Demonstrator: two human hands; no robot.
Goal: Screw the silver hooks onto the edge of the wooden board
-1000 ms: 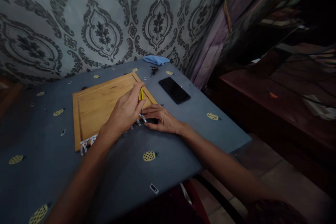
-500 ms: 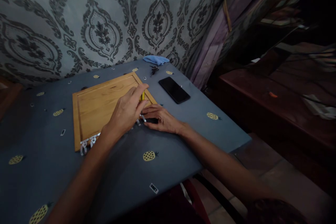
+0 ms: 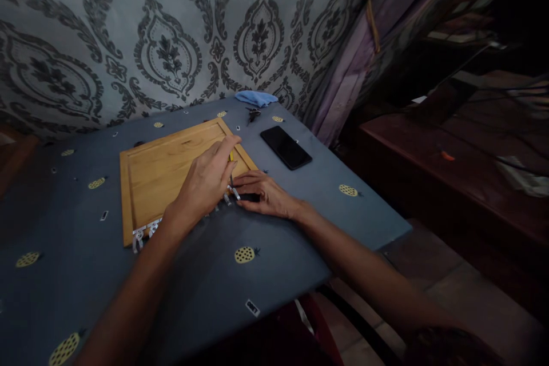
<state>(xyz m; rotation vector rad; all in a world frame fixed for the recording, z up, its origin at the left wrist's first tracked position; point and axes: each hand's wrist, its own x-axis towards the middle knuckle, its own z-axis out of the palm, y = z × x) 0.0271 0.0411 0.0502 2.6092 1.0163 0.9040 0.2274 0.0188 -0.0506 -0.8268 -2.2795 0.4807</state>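
Observation:
A wooden panel (image 3: 163,174) with a raised frame lies flat on a blue-grey cloth dotted with yellow pineapples. Small metal hinges (image 3: 143,233) stick out along its near edge. My left hand (image 3: 206,183) is closed around a yellow-handled screwdriver (image 3: 231,158), held upright with its tip down at a hinge near the panel's near right corner. My right hand (image 3: 266,194) rests flat on the cloth beside that corner, its fingers pressed on a small dark piece next to the hinge.
A black phone (image 3: 286,147) lies to the right of the panel. A bunch of keys (image 3: 252,113) and a folded blue cloth (image 3: 256,97) sit by the patterned wall. The table's right edge drops toward dark wooden furniture (image 3: 450,171) and a curtain (image 3: 355,57).
My left hand has shifted its grip slightly, so less of the yellow handle shows. The right hand and the panel have stayed put.

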